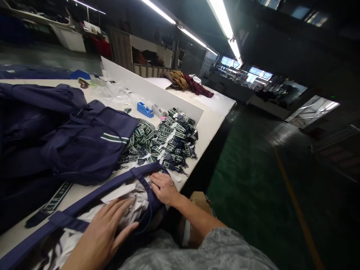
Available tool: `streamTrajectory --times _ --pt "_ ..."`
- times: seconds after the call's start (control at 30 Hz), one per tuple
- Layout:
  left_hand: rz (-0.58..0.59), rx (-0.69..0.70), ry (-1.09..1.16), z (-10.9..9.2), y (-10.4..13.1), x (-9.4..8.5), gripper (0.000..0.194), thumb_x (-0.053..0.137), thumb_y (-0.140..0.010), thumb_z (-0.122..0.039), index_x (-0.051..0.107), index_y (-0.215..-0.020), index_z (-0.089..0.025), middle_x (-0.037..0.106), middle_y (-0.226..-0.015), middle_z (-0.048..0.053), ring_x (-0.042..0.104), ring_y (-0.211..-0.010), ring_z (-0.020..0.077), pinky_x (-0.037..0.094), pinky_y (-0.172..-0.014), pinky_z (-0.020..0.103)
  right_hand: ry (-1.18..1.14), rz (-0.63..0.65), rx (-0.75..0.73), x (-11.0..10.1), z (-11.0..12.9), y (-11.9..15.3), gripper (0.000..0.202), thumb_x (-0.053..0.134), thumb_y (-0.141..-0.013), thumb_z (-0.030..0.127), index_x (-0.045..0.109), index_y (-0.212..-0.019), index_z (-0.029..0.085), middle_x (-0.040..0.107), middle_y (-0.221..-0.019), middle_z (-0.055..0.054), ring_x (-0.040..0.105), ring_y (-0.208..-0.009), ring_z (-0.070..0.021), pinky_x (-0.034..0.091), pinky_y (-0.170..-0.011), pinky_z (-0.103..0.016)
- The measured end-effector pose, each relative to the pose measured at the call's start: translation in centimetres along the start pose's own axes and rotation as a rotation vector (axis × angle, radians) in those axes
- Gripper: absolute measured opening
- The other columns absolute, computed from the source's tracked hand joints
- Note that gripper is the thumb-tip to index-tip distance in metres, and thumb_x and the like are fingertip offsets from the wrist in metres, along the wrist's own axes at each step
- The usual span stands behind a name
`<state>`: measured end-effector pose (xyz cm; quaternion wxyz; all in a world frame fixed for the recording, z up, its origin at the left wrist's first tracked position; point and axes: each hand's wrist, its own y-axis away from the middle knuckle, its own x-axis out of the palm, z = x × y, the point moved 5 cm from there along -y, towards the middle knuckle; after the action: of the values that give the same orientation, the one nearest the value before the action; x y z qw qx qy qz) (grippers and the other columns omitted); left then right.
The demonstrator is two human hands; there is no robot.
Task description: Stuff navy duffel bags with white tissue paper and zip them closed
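Observation:
A navy bag [109,187] lies in front of me with its long mouth open. Crumpled white paper [140,198] fills its inside, and a navy strap [144,183] crosses the opening. My left hand [105,227] is over the paper, fingers stretched out and thumb apart, holding nothing. At the bag's far right end, my right hand [165,188] has its fingers curled over the rim; the fingertips are partly hidden. Just beyond it is a pile of green-and-white lettered straps [174,138] with dark clips.
More navy bags [84,142] are heaped at left on the white table [216,107]. Blue tape dispenser [145,109], grey dispenser [158,111], clear plastic [112,92] and scissors [83,83] lie behind. A white board [157,92] divides the table. Below right stands a cardboard box [198,200].

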<state>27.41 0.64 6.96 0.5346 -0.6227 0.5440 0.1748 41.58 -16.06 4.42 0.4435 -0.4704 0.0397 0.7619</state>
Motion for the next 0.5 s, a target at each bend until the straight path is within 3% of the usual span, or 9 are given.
streamTrajectory --times 0.13,0.23,0.3,0.37,0.5 --pt "0.129 0.155 -0.046 1.1 0.3 2.1 0.080 0.066 -0.066 -0.077 0.063 -0.127 -0.027 0.064 -0.131 0.012 0.056 -0.123 0.0360 0.053 -0.095 0.044 -0.218 -0.150 0.092 -1.4 -1.5 0.8 0.027 0.056 -0.093 0.029 0.075 -0.111 0.021 0.071 -0.121 -0.007 0.064 -0.116 -0.0189 0.043 -0.108 -0.035" --pt "0.165 0.191 -0.054 2.1 1.0 1.9 0.095 0.064 -0.059 -0.084 0.060 -0.134 -0.025 0.061 -0.135 0.015 0.057 -0.122 0.0408 0.055 -0.093 0.050 -0.350 -0.213 0.375 -2.4 -5.7 0.0 0.024 0.058 -0.091 0.028 0.075 -0.107 0.024 0.067 -0.128 -0.005 0.059 -0.122 -0.0195 0.043 -0.109 -0.036" --pt "0.228 0.201 -0.063 2.2 0.7 1.4 0.091 0.067 -0.061 -0.080 0.061 -0.134 -0.025 0.063 -0.134 0.014 0.059 -0.120 0.0407 0.057 -0.091 0.049 -0.397 -0.145 0.529 -2.3 -8.7 -1.1 0.021 0.061 -0.088 0.024 0.076 -0.103 0.023 0.069 -0.122 -0.006 0.061 -0.117 -0.0218 0.044 -0.107 -0.040" --pt "0.273 0.170 -0.067 2.1 0.1 0.8 0.082 0.069 -0.065 -0.074 0.063 -0.132 -0.028 0.064 -0.132 0.010 0.060 -0.120 0.0390 0.058 -0.090 0.047 -0.456 -0.020 0.583 -1.6 -11.1 -2.3 0.018 0.065 -0.083 0.021 0.077 -0.096 0.020 0.074 -0.104 -0.006 0.067 -0.100 -0.0208 0.051 -0.097 -0.039" --pt "0.244 0.052 -0.073 1.4 -0.7 -0.6 0.059 0.068 -0.076 -0.061 0.065 -0.128 -0.033 0.068 -0.126 0.004 0.061 -0.120 0.0347 0.058 -0.092 0.044 -0.570 0.185 0.627 -0.4 -13.4 -3.9 0.021 0.074 -0.074 0.024 0.076 -0.093 0.016 0.072 -0.076 -0.001 0.064 -0.065 -0.0129 0.055 -0.062 -0.025"
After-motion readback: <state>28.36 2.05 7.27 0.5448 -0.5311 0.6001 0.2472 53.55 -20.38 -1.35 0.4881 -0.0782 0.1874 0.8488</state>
